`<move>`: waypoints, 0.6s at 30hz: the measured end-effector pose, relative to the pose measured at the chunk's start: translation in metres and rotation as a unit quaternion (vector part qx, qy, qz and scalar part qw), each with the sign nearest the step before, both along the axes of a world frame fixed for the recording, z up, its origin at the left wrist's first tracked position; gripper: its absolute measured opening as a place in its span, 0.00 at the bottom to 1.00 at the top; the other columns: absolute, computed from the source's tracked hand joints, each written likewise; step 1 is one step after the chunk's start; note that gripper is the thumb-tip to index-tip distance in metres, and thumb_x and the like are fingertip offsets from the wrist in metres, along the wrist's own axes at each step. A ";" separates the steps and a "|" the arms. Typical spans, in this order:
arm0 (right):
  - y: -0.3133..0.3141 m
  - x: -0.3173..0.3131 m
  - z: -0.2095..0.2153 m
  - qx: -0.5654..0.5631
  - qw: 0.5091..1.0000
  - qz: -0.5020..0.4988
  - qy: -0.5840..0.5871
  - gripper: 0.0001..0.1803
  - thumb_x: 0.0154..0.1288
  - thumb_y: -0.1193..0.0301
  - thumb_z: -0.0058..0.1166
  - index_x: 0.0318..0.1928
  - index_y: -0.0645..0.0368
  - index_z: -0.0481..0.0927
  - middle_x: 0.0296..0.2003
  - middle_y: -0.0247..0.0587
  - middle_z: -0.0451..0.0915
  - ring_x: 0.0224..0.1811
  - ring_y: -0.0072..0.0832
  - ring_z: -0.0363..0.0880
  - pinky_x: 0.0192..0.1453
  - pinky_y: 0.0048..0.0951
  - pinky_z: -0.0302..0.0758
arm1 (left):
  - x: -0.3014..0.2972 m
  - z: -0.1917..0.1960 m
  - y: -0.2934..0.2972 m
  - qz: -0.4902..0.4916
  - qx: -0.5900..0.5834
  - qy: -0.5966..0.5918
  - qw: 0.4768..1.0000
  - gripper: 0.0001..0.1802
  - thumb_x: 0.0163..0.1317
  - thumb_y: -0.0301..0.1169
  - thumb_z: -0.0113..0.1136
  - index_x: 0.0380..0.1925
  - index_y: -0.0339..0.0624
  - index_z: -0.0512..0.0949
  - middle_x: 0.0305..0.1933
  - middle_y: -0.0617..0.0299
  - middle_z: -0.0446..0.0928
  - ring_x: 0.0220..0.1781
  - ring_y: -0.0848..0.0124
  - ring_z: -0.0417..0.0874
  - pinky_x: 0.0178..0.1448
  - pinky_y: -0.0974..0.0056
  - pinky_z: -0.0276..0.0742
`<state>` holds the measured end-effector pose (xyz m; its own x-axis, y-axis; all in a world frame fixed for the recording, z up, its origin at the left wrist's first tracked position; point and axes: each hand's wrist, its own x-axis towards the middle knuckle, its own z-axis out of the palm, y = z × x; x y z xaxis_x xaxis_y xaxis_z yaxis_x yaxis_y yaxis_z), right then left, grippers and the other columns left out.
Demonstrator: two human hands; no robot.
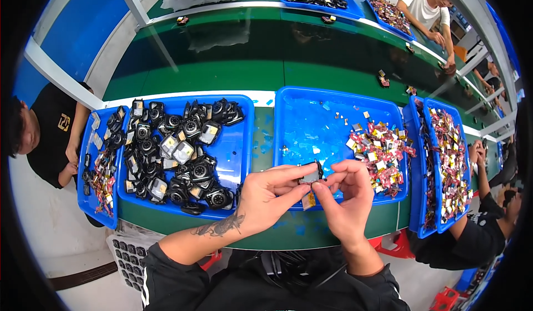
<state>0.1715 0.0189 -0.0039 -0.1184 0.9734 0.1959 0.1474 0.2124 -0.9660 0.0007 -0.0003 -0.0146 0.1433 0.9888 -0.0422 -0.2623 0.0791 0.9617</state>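
My left hand and my right hand meet over the front edge of a blue tray. Between their fingertips is a small electronic module with a grey face and dark edges. A yellow-and-white tab hangs beneath it. The left thumb and fingers pinch the module. At its right side the right thumb and fingertips press against it. Beside my right hand lies a heap of small red circuit parts with white and yellow pieces. Left of my hands, another blue tray holds black watch-like casings.
More blue trays of red parts stand at the right, and a mixed tray is at far left. Beyond runs a dark green conveyor belt with a few loose parts. Co-workers sit on both sides and across. Metal frame posts rise around.
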 end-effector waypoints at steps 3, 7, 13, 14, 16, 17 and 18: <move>0.000 -0.002 -0.002 -0.001 1.000 0.005 0.011 0.23 0.54 0.85 0.65 0.49 0.62 0.70 0.33 0.34 0.77 0.33 0.15 0.75 0.35 0.17 0.72 | 0.006 0.002 -0.002 0.025 0.018 -0.005 1.000 0.25 0.63 0.17 0.59 0.61 0.40 0.74 0.54 0.56 0.79 0.49 0.74 0.82 0.51 0.71 0.81; -0.001 0.001 -0.003 -0.004 1.000 0.008 0.022 0.23 0.54 0.86 0.64 0.50 0.62 0.71 0.36 0.35 0.76 0.35 0.16 0.76 0.38 0.18 0.77 | 0.007 0.006 0.000 0.016 0.017 -0.040 0.999 0.28 0.63 0.16 0.58 0.65 0.38 0.69 0.54 0.54 0.79 0.52 0.73 0.82 0.55 0.68 0.80; -0.001 -0.001 -0.002 -0.054 0.998 0.020 0.021 0.22 0.55 0.86 0.63 0.50 0.65 0.75 0.41 0.38 0.76 0.42 0.21 0.79 0.45 0.21 0.82 | -0.003 -0.001 0.006 -0.028 -0.051 -0.083 0.995 0.18 0.62 0.16 0.58 0.53 0.34 0.71 0.51 0.53 0.79 0.50 0.71 0.83 0.51 0.68 0.81; -0.001 -0.002 -0.003 -0.054 0.998 0.023 0.020 0.22 0.55 0.86 0.63 0.50 0.65 0.75 0.41 0.38 0.76 0.42 0.21 0.79 0.45 0.21 0.82 | -0.002 -0.003 0.006 -0.026 -0.051 -0.084 0.995 0.18 0.62 0.16 0.58 0.53 0.34 0.71 0.51 0.53 0.79 0.50 0.71 0.83 0.51 0.68 0.81; -0.001 -0.005 -0.005 0.021 0.999 0.016 -0.028 0.21 0.55 0.87 0.62 0.50 0.65 0.76 0.41 0.39 0.77 0.42 0.21 0.79 0.45 0.22 0.82 | 0.001 -0.005 0.004 -0.008 -0.040 -0.101 0.994 0.14 0.62 0.15 0.58 0.46 0.36 0.70 0.48 0.55 0.79 0.48 0.72 0.83 0.48 0.68 0.81; 0.000 -0.006 -0.005 0.019 0.999 0.020 -0.029 0.21 0.55 0.87 0.62 0.50 0.65 0.76 0.41 0.39 0.77 0.42 0.21 0.79 0.45 0.22 0.82 | 0.000 -0.004 0.005 -0.004 -0.040 -0.102 0.994 0.14 0.62 0.15 0.58 0.46 0.36 0.70 0.48 0.55 0.79 0.48 0.72 0.83 0.48 0.68 0.81; 0.002 -0.006 -0.004 0.025 0.999 0.025 -0.032 0.21 0.55 0.87 0.62 0.50 0.66 0.76 0.41 0.39 0.77 0.42 0.21 0.80 0.45 0.22 0.82 | -0.002 -0.001 0.007 -0.010 -0.056 -0.107 0.993 0.13 0.61 0.15 0.58 0.44 0.36 0.70 0.47 0.56 0.78 0.46 0.73 0.83 0.47 0.68 0.81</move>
<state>0.1654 0.0204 -0.0083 -0.1796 0.9552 0.2351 0.1971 0.2691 -0.9427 -0.0008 0.0062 -0.0153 0.1815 0.9762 -0.1187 -0.4576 0.1907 0.8685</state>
